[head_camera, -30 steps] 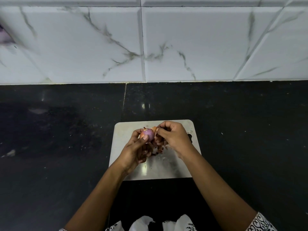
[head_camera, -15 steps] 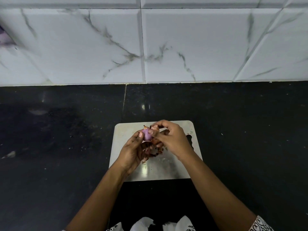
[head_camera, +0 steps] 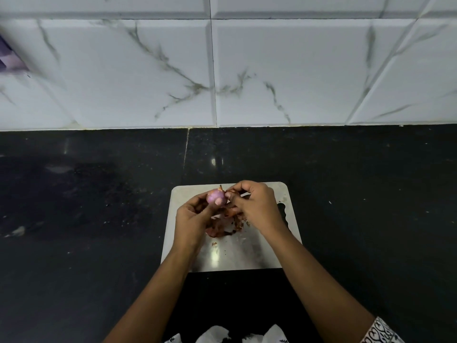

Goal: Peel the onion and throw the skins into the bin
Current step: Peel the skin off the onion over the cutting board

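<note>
The onion (head_camera: 215, 197), small and pale purple, sat just above centre frame, raised over the far part of the cutting board (head_camera: 249, 256). Left hand (head_camera: 195, 216) was closed around it, thumb pressed on its front face, fingers curled behind. A brown stem tip stuck up from its top. Right hand (head_camera: 254, 206) was just beside the onion on the right, thumb and fingers pinched together on a thin strip of skin (head_camera: 232, 192) at the onion's right edge; whether that strip was attached to the onion could not be told.

No bin appeared anywhere in frame. The board held the loose peelings (head_camera: 222, 230): a reddish-brown heap below and between the two hands, partly hidden by them, with a few crumbs lower down toward the board's middle. The board's handle slot showed at its right side, close to the right wrist.

The board lay on a dark counter (head_camera: 371, 206), its near edge at mid-lower frame. The counter was flecked with pale specks, and a whitish smear lay at far left. Open counter ran to both sides of the board and behind it up to the marbled wall tiles (head_camera: 284, 70) filling the upper frame. A blurred purple object (head_camera: 10, 60) cut into the upper left edge. Patterned cloth (head_camera: 378, 330) showed at the lower right and bottom centre.
</note>
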`<move>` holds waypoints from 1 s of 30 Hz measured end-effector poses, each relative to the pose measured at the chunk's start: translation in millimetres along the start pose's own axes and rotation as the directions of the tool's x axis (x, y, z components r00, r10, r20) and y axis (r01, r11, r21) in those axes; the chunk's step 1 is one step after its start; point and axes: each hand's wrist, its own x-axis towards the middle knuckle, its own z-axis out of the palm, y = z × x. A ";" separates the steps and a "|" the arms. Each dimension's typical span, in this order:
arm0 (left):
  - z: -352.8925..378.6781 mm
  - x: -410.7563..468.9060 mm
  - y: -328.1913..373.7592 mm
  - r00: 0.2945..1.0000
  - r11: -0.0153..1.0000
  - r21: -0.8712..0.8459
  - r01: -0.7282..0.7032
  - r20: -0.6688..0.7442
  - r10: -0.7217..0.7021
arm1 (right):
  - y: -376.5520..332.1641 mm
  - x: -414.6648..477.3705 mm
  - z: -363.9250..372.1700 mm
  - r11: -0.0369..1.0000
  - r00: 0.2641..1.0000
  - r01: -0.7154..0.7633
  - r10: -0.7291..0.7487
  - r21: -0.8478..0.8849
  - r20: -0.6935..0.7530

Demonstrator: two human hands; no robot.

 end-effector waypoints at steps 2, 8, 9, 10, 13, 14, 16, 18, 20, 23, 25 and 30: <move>-2.0 0.5 -0.1 1.000 0.999 0.047 -0.021 -0.007 0.021 | -0.1 -0.3 0.1 1.000 1.000 -0.001 0.000 -0.016 -0.006; -5.9 0.9 2.7 0.997 0.996 0.051 -0.075 -0.001 0.075 | -7.0 0.1 -4.1 0.996 0.997 -0.079 0.079 0.049 0.018; -6.2 0.6 3.9 0.997 0.996 0.041 -0.081 0.001 0.081 | -8.2 0.4 -4.7 0.995 0.996 -0.086 0.085 0.051 0.027; -6.7 0.5 4.7 0.996 0.996 0.036 -0.086 0.003 0.086 | -9.4 0.2 -4.9 0.993 0.995 -0.095 0.093 0.065 0.039; -7.1 0.9 5.6 0.997 0.996 0.019 -0.082 0.006 0.082 | -12.3 -0.4 -5.2 0.989 0.992 -0.116 0.112 0.091 0.051; -7.0 1.1 5.1 0.997 0.997 0.007 -0.071 0.005 0.071 | -13.6 -1.3 -5.3 0.989 0.993 -0.112 0.108 0.095 0.048; -6.9 1.4 4.0 0.999 0.999 -0.022 -0.037 0.004 0.037 | -14.9 -1.9 -5.0 0.996 0.998 -0.061 0.060 0.058 0.021; -6.1 -0.2 4.4 1.000 0.997 -0.074 0.001 0.001 -0.001 | -16.1 -2.1 -3.8 0.999 1.000 0.017 -0.017 -0.028 0.002; -2.9 -3.4 6.7 0.999 0.986 -0.163 0.038 0.014 -0.036 | -13.9 -0.6 -1.5 0.987 0.997 0.081 -0.083 -0.137 -0.007; 3.8 -7.0 12.2 0.994 0.952 -0.286 0.107 0.061 -0.093 | -4.0 1.3 1.4 0.931 0.993 0.109 -0.117 -0.350 -0.002; 4.8 -6.3 13.9 0.984 0.919 -0.352 0.178 0.079 -0.161 | 3.9 1.5 1.2 0.902 0.992 0.118 -0.123 -0.415 0.014; -1.2 -1.1 12.3 0.949 0.821 -0.485 0.300 0.066 -0.308 | 5.9 1.2 -3.8 0.817 0.978 0.158 -0.050 -0.554 0.204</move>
